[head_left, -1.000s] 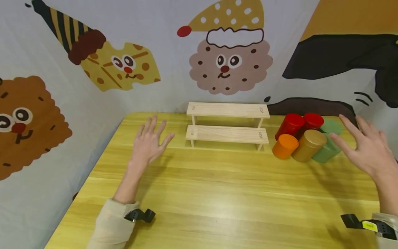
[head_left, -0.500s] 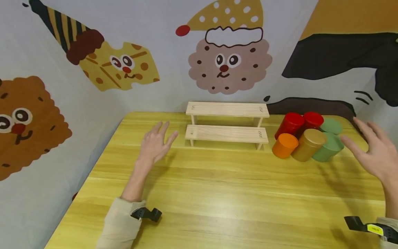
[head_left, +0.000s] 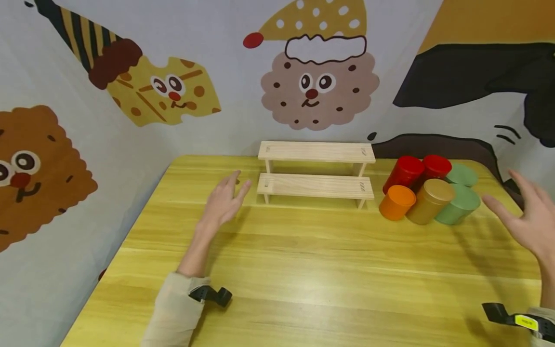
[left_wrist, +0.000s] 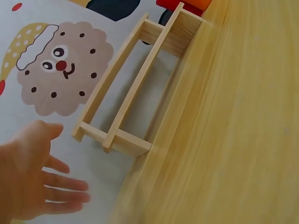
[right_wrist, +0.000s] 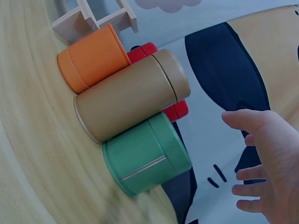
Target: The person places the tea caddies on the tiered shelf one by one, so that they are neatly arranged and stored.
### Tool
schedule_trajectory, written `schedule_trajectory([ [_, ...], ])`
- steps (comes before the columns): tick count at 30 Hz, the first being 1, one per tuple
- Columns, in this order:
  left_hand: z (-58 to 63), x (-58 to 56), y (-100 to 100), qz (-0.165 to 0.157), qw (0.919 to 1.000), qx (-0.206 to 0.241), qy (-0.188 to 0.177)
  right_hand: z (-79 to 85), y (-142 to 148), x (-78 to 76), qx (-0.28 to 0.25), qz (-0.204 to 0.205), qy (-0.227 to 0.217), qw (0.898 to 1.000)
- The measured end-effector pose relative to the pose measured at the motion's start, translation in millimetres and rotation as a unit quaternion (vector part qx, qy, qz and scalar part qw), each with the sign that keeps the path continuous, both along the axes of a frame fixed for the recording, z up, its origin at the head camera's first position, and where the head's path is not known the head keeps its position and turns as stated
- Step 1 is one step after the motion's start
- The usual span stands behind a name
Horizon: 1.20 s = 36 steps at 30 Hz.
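A two-step wooden shelf (head_left: 315, 185) stands at the back of the table. My left hand (head_left: 222, 202) hovers to its left with fingers extended, holding nothing; the left wrist view shows that hand (left_wrist: 32, 172) beside the shelf's end (left_wrist: 133, 141). On the right, my right hand (head_left: 531, 219) is raised with spread fingers beside a cluster of canisters. The front ones are an orange canister (head_left: 397, 202), a taller gold canister (head_left: 431, 201) and a green canister (head_left: 458, 204). Behind them are two red canisters (head_left: 406, 171) and another green one (head_left: 462, 174). In the right wrist view, a gap separates my hand (right_wrist: 275, 163) from the canisters.
The light wooden table (head_left: 295, 270) reaches back to a cloth backdrop (head_left: 234, 135) printed with cartoon biscuits and cheese. Another cloth side (head_left: 47, 289) rises along the table's left edge. Each wrist wears a strap with a small black camera (head_left: 212, 295).
My left hand has moved a little right toward the shelf, its fingers closer together. My right hand has drawn away to the right from the canisters. Shelf and canisters stay in place.
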State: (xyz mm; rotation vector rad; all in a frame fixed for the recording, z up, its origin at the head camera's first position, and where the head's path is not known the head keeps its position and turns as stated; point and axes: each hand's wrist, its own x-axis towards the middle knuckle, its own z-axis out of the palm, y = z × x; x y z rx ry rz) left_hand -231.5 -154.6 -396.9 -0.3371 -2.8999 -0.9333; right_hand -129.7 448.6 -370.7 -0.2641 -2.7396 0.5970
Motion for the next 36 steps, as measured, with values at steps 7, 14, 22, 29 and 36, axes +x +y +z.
schedule_trajectory([
  [7, -4.3, -7.6, 7.4, -0.019, 0.9981, 0.055, -0.021, -11.8, 3.5, 0.5, -0.043, 0.0, -0.02, 0.999],
  [14, -10.7, -13.7, 14.0, -0.038, 0.9921, 0.11, -0.046, -21.8, 5.0, -2.1, -0.075, 0.009, -0.053, 0.996],
  [22, -13.0, -16.5, 22.2, -0.041, 0.9824, 0.16, -0.088, -33.3, 1.5, -7.9, -0.161, 0.04, -0.066, 0.984],
  [29, -16.1, -21.2, 29.3, -0.042, 0.9767, 0.184, -0.102, -38.0, -1.4, -14.2, -0.203, 0.063, -0.073, 0.974],
  [36, -20.4, -24.6, 32.8, -0.035, 0.9707, 0.207, -0.116, -40.9, -5.1, -18.1, -0.205, 0.059, -0.092, 0.973],
])
